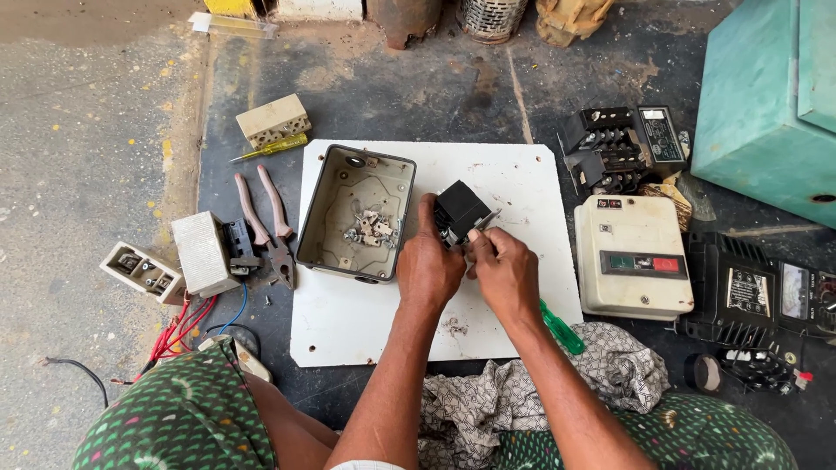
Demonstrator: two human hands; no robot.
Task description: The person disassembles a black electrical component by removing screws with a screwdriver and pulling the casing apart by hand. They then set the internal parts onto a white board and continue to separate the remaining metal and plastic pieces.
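Between both hands, above a white board (514,174) on the floor, sits a small black block (458,209). The left hand (428,265) is closed around its near side, thumb up along it. The right hand (505,271) pinches a thin metal tool (484,222) whose tip meets the block. Just left of the left hand lies an open grey box (324,209) holding small metal bits (370,228). Further left lie pliers (266,228). Right of the right hand rests a cream cover (631,300) with green and red buttons; near its wrist lie a green handle (562,329) and a patterned cloth (610,365).
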